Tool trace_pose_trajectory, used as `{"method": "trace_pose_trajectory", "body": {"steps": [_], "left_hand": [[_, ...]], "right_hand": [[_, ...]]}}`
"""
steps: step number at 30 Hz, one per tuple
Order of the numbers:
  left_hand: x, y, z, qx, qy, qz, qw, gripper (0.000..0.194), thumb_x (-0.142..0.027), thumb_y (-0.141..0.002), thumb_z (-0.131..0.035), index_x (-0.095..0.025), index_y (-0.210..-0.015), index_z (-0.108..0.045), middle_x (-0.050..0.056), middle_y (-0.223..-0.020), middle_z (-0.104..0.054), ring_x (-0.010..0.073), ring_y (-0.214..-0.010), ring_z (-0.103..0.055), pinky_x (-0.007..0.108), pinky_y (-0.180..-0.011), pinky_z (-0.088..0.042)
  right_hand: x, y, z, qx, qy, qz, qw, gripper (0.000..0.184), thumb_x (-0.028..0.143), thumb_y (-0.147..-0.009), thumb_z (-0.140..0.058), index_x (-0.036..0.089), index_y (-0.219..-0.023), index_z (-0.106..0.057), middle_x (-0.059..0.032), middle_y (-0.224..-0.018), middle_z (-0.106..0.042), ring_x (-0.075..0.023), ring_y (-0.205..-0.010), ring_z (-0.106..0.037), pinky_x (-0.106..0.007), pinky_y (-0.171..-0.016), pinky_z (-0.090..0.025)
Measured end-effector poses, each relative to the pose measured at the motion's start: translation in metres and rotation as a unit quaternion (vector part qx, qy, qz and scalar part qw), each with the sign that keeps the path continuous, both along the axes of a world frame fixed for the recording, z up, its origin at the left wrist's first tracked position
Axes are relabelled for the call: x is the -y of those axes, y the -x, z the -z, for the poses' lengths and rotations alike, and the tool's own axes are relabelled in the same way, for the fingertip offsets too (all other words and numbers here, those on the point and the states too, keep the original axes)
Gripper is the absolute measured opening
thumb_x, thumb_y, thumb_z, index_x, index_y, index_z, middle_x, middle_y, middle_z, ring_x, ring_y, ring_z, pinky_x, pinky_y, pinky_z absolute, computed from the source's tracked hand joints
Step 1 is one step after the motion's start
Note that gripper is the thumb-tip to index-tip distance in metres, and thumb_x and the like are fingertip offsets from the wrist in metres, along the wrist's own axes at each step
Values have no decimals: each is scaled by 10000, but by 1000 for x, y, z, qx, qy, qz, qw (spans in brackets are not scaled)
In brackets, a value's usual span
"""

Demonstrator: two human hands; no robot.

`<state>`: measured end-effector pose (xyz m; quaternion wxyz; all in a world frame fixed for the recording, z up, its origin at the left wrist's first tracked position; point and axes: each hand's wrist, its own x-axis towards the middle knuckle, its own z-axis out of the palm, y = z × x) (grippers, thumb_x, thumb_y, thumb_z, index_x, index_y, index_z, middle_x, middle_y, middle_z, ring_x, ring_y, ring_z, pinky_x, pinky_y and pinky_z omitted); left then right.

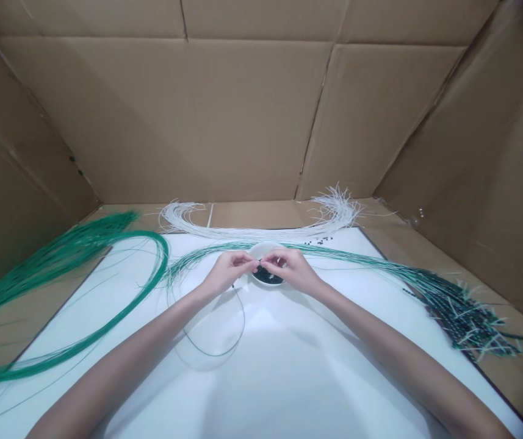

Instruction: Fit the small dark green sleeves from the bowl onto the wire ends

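My left hand [231,269] and my right hand [292,268] meet fingertip to fingertip over a white bowl [266,285] of small black beads [263,274]. The left thumb and fingers pinch a thin green strand [244,320], which hangs below in a loose loop. A small dark bead [233,286] shows on the strand under that hand. My right thumb and forefinger are closed in a pinch, but whatever is between them is too small to make out.
A thick green strand bundle [155,286] curves on the left. White strands [261,233] lie along the back. Green strands run behind the bowl to beaded ends [467,320] at right. Loose black beads [320,241] dot the white tabletop [261,390]. Cardboard walls [206,122] enclose it.
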<state>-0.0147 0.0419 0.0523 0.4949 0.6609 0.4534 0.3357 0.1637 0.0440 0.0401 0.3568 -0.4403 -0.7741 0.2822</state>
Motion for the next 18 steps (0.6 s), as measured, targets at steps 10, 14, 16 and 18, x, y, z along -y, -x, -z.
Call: {"method": "trace_pose_trajectory", "body": {"steps": [10, 14, 16, 18], "left_hand": [[-19, 19, 11, 119, 191, 88, 970, 155, -269, -685, -603, -122, -730, -587, 30, -726, -585, 56, -557, -440, 195, -553, -338], [-18, 21, 7, 105, 190, 91, 972, 167, -286, -680, -611, -135, -745, -583, 25, -750, -573, 66, -584, -471, 206, -568, -355], [-18, 21, 5, 95, 183, 87, 975, 181, -298, -677, -611, -138, -759, -585, 27, -766, -571, 67, -579, -475, 203, -545, -349], [-18, 21, 4, 87, 174, 82, 978, 198, -310, -675, -610, -138, -772, -587, 32, -782, -572, 66, -568, -470, 198, -515, -335]], "right_hand": [[-10, -8, -1, 46, -34, 40, 998, 132, 219, -717, -539, 145, -701, -647, -13, -639, -620, -89, -546, -489, -203, -555, -370], [-12, -10, -1, 52, -33, 48, 997, 133, 220, -714, -541, 143, -694, -648, -17, -643, -631, -91, -538, -491, -205, -554, -369], [-12, -11, -1, 52, -33, 53, 997, 132, 219, -713, -540, 142, -690, -645, -20, -650, -637, -94, -539, -494, -207, -555, -370], [-13, -11, -1, 53, -32, 55, 997, 130, 217, -713, -540, 141, -690, -643, -22, -656, -641, -97, -544, -499, -208, -556, -371]]}}
